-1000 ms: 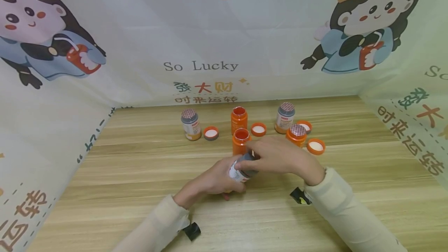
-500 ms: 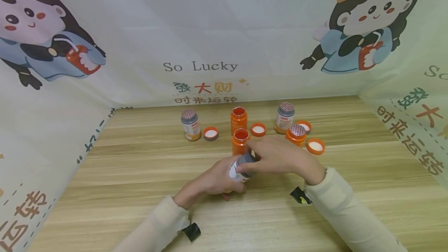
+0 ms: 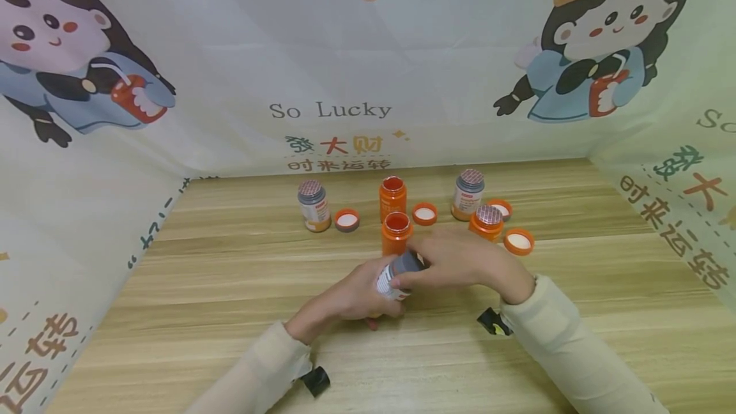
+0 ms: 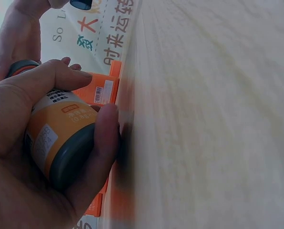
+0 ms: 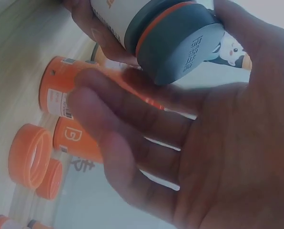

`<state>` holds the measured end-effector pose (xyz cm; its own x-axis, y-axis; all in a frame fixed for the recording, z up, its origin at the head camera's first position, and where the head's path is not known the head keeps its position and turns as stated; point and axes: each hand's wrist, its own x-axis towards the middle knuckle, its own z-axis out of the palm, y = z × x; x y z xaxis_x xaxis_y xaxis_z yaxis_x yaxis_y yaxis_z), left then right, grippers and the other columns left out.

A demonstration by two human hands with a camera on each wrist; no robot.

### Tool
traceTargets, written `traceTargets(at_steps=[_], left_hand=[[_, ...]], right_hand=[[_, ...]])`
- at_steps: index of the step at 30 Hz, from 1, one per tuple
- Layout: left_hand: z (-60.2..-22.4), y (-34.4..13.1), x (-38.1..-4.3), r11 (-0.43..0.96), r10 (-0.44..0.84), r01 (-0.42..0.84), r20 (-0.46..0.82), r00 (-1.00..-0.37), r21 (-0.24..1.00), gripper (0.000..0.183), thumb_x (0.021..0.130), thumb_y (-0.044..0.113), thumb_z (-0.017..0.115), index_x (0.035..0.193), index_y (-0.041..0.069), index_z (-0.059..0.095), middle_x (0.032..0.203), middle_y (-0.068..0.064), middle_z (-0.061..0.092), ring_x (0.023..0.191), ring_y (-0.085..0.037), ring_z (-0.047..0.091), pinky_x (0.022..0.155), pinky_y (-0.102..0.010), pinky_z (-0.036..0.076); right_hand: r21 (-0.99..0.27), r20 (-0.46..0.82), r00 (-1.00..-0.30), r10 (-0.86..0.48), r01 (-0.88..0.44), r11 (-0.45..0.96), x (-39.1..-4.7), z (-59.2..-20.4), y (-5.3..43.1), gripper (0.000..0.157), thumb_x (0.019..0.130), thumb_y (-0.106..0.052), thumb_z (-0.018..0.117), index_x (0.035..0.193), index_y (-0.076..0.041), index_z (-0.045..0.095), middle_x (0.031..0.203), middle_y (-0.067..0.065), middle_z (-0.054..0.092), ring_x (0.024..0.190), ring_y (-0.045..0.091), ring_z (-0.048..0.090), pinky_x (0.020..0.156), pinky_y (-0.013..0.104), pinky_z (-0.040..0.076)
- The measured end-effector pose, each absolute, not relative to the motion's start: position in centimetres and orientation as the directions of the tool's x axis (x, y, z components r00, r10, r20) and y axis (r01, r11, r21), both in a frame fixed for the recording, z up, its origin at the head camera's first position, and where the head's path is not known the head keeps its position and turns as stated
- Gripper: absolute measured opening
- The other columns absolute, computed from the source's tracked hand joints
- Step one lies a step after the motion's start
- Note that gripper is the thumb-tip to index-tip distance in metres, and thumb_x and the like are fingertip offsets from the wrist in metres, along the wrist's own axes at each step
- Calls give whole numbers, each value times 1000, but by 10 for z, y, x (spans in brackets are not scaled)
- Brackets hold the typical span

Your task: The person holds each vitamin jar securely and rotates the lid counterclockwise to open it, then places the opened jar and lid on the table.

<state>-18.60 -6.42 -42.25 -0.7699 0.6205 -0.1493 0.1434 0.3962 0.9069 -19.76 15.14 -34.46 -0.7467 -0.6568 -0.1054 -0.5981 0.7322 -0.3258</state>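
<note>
In the head view my left hand (image 3: 368, 292) holds a tilted pill bottle (image 3: 392, 281) with a white and orange label, just above the table. The left wrist view shows thumb and fingers curled round its body (image 4: 61, 126), near the dark base. My right hand (image 3: 460, 257) is at the bottle's grey cap (image 3: 407, 263), thumb on one side and index finger on the other. In the right wrist view the cap (image 5: 180, 43) sits on the bottle, above an orange ring, and the other fingers (image 5: 118, 157) are bent loosely away from it.
Two uncapped orange bottles (image 3: 393, 200) stand behind the hands. Grey-necked bottles stand at left (image 3: 314, 206) and right (image 3: 468, 195), and a foil-sealed orange bottle (image 3: 487, 222) beside the right hand. Upturned caps (image 3: 347, 220) lie among them. A printed cloth (image 3: 448, 82) walls the table.
The right thumb and fingers have shifted slightly around the cap, and more of the cap's top shows. My left hand and the bottle have stayed in place.
</note>
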Motion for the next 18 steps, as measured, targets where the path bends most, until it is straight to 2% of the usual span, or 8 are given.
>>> traceTargets(at_steps=[4,7,9,14,18], left_hand=[[-422,-64,-186,400,620,147,-150,-770,904,55,76,4,79,125,16,57,98,-6,61,77,-15,63,45,-38,60],[-422,-64,-186,395,621,149,-144,-770,906,54,76,4,79,125,15,57,99,-7,61,78,-16,63,45,-38,60],[-422,-64,-187,391,624,152,-140,-769,908,54,76,3,79,125,14,57,101,-7,61,79,-17,63,45,-38,60],[-422,-64,-187,395,621,147,-145,-770,907,55,77,2,79,126,14,57,101,-7,62,80,-17,64,45,-38,60],[-422,-64,-185,396,616,133,-155,-773,909,55,77,3,80,126,14,57,99,-7,62,77,-16,64,45,-38,60]], right_hand=[[-309,-106,-727,-679,-624,717,-198,-345,151,41,86,-62,71,96,-23,61,76,-10,54,66,8,49,57,24,39],[-317,-101,-718,-689,-633,706,-198,-344,151,46,84,-62,74,102,-23,61,79,-10,57,68,8,51,58,24,41],[-333,-102,-724,-682,-622,709,-198,-343,151,49,84,-65,72,104,-23,61,80,-10,58,69,9,52,58,24,42],[-331,-126,-739,-662,-598,730,-199,-344,151,49,89,-70,64,98,-23,61,76,-9,55,66,10,49,56,24,39],[-330,-148,-729,-668,-601,728,-199,-346,150,46,88,-66,68,102,-22,61,79,-9,57,68,9,51,59,24,41]])
